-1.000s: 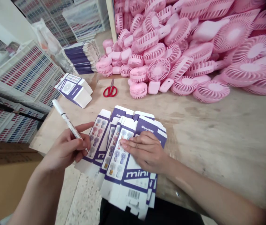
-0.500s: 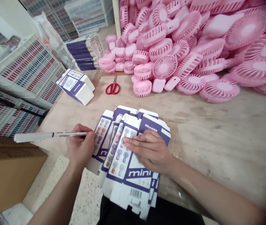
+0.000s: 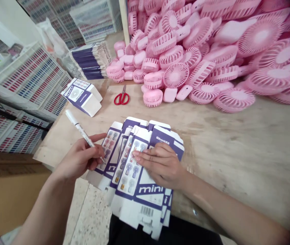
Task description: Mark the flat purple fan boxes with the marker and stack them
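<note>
A white pen (image 3: 80, 128) is gripped in my left hand (image 3: 81, 156), its capped back end pointing up and left. The tip meets the leftmost of several flattened mini fan boxes (image 3: 148, 177), on the panel with small fan pictures. These purple and white boxes overlap in a fan-like spread at the table's front edge, their lower flaps jutting past it. My right hand (image 3: 160, 165) rests on the top box with its fingers stretched out together. That hand covers part of the box's front, above the "mini" print.
Pink handheld fans (image 3: 177, 75) are heaped at the back right. Red-handled scissors (image 3: 122, 98) lie behind the boxes. A folded-up mini fan box (image 3: 82, 96) stands at the left, near a bundled stack of flat boxes (image 3: 90, 61). White crates (image 3: 30, 73) border the table's left side.
My left hand has shifted left and turned, swinging the pen from nearly level to steeply slanted with its tip lower on the leftmost box. My right hand stays in place.
</note>
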A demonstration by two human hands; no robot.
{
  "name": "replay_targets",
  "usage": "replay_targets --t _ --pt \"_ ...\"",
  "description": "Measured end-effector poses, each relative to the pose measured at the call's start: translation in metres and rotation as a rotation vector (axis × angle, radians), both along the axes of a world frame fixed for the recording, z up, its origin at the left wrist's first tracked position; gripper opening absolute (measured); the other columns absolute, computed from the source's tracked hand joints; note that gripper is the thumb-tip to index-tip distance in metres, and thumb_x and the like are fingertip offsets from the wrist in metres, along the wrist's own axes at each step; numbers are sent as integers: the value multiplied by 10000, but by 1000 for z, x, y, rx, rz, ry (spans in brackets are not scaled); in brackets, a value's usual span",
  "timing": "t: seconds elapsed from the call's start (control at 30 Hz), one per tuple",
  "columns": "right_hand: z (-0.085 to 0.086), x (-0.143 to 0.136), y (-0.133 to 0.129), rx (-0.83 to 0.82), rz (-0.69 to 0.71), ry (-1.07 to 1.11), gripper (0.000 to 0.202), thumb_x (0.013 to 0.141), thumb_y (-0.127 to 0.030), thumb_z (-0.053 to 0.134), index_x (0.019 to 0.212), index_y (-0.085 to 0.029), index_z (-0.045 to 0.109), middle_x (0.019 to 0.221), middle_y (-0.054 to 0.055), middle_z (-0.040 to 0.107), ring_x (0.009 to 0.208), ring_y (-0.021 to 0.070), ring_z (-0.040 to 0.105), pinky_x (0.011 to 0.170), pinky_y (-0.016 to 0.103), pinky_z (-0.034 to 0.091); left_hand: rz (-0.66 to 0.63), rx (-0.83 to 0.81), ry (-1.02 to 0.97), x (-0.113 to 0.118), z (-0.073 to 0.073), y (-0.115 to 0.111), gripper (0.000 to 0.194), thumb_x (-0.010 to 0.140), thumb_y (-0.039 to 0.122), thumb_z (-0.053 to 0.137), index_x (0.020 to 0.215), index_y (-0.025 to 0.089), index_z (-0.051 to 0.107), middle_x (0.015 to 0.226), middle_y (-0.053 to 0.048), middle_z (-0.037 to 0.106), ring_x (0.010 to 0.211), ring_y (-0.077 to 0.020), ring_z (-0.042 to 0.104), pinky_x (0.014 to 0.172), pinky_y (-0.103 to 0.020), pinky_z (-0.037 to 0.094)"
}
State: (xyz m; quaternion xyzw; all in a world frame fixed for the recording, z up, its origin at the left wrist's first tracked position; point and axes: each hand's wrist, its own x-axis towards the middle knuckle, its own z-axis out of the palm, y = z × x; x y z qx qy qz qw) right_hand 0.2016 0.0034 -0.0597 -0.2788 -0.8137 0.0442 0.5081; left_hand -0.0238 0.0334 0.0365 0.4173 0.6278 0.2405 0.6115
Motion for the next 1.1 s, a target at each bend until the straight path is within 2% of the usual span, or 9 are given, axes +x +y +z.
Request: replay_targets --t 0.13,0.3,0.6,0.67,0.73,0.8,0.83,0.93,1.1 --pt "2 -1 0 28 -15 9 222 840 -69 451 990 -118 606 990 39 698 776 125 623 621 296 458 48 2 -58 5 4 -4 687 604 175 614 1247 71 394 544 12 565 374 -75 438 312 -146 277" --pt "3 0 0 30 -31 11 215 835 -70 462 984 -121 608 988 33 698 767 121 622 634 292 459 106 8 -101 7 2 -6 652 588 160 608 1207 69 424 526 18 548 366 -61 415 304 -127 259" --pt "1 1 -2 3 -29 -21 227 807 -63 511 1003 -137 599 1005 36 694 765 121 618 623 301 451 14 -111 -205 17 8 -21 638 567 167 593 1195 132 484 487 24 552 321 -82 399 265 -144 247" --pt "1 1 -2 -7 -33 -17 229 808 -61 508 1002 -140 600 1002 37 694 758 120 619 622 302 452 99 32 -160 17 0 -19 513 570 163 591 1081 131 554 488 26 561 321 -73 400 287 -151 265" --pt "1 1 -2 -10 -32 -9 225 809 -61 507 996 -140 603 998 39 695 751 120 620 617 303 451 272 290 -16 16 -13 -15 259 592 160 592 851 142 596 489 26 572 341 -72 428 319 -160 296" --pt "1 1 -2 -10 -25 -3 219 810 -63 508 992 -138 604 991 41 697 744 123 620 608 304 450 403 487 186 14 -27 -13 55 626 158 585 668 159 549 469 30 570 357 -79 449 335 -168 313" --pt "1 1 -1 -11 -19 -2 221 811 -62 506 995 -135 604 990 42 697 743 125 620 606 306 450 427 532 281 13 -34 -12 53 642 160 578 627 166 527 455 34 560 362 -84 454 335 -171 316" --pt "1 1 -1 -18 3 -3 231 808 -53 502 1004 -126 601 996 53 695 755 131 621 607 309 457 396 589 476 10 -46 -14 52 663 167 564 626 179 528 433 50 521 378 -92 458 351 -178 331" --pt "1 2 -1 -35 21 9 256 803 -47 504 1026 -138 593 1008 54 690 774 134 625 607 311 464 307 615 595 10 -49 -18 59 680 197 565 635 184 528 453 53 494 395 -94 461 366 -187 331"
